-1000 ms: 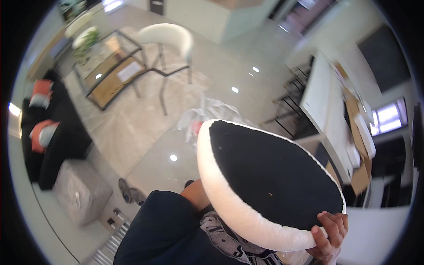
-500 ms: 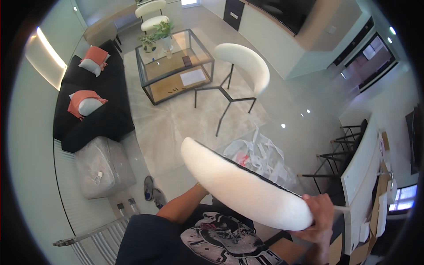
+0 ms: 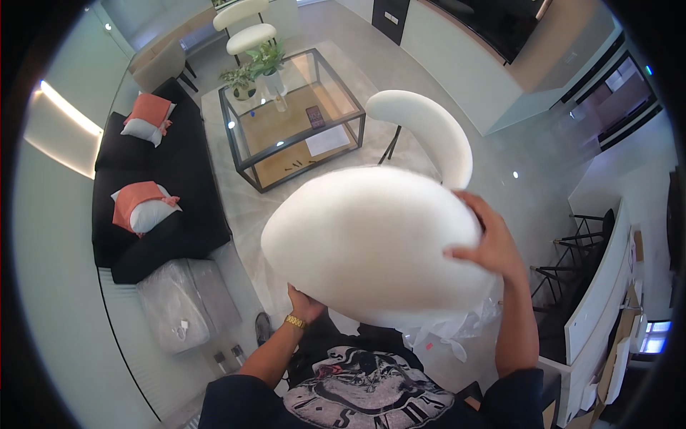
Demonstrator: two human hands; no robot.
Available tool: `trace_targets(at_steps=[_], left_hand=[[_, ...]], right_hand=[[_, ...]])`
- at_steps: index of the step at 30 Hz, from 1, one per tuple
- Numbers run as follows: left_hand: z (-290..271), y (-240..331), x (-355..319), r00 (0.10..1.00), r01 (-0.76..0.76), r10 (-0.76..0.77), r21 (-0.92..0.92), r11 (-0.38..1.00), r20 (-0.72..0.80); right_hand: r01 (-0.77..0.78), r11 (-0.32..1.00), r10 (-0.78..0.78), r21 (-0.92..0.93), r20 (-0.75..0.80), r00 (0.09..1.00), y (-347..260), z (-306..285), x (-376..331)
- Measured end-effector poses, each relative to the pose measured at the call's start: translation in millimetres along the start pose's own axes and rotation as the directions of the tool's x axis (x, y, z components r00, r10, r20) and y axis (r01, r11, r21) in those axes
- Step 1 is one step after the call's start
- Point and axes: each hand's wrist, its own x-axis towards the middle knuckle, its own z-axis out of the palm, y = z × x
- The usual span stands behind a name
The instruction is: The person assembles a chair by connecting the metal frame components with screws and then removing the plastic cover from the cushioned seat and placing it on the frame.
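Note:
A white upholstered chair seat (image 3: 364, 243) with a rounded outline is held up in front of my body, its broad padded face turned up toward me. My right hand (image 3: 489, 236) grips its right edge, thumb on the white face and fingers over the far rim. At the lower left edge my left hand (image 3: 306, 304) supports it; most of those fingers are hidden beneath. Just beyond the seat stands a chair frame with a curved white backrest (image 3: 436, 129); its black legs are mostly covered by the seat.
A glass-topped coffee table (image 3: 307, 93) with plants stands ahead, a black sofa (image 3: 161, 179) at the left. Near the sofa sits a plastic-wrapped ottoman (image 3: 182, 307). Clear plastic wrapping (image 3: 457, 329) lies on the floor beneath the seat. A white counter (image 3: 600, 279) runs along the right.
The seat has been tilted from edge-on to face-up and moved farther forward, over the chair's legs. My right hand has moved up and forward; my left hand has come into view.

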Motion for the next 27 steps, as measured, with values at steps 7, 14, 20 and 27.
trace_targets(at_steps=[7, 14, 20, 27], left_hand=[[-4.5, 89.2, 114.6, 0.961, 0.266, -0.264, -0.016, 0.964, 0.076], [-25.4, 128.5, 210.0, 0.889, 0.456, -0.449, 0.089, 0.886, -0.088], [-11.6, 137.0, 291.1, 0.857, 0.513, -0.49, 0.179, 0.839, -0.159], [-1.5, 99.2, 429.4, 0.868, 0.496, -0.487, 0.241, 0.835, -0.1]], right_hand=[[-0.443, 0.869, 0.432, -0.22, -0.1, 0.897, 116.7, 84.4, 224.0], [-0.626, 0.715, 0.643, -0.313, -0.057, 0.763, 261.2, 165.9, 323.4], [-0.665, 0.669, 0.694, -0.332, -0.04, 0.719, 399.6, 208.9, 381.6], [-0.716, 0.569, 0.698, -0.405, -0.222, 0.681, 542.5, 217.1, 440.2]])
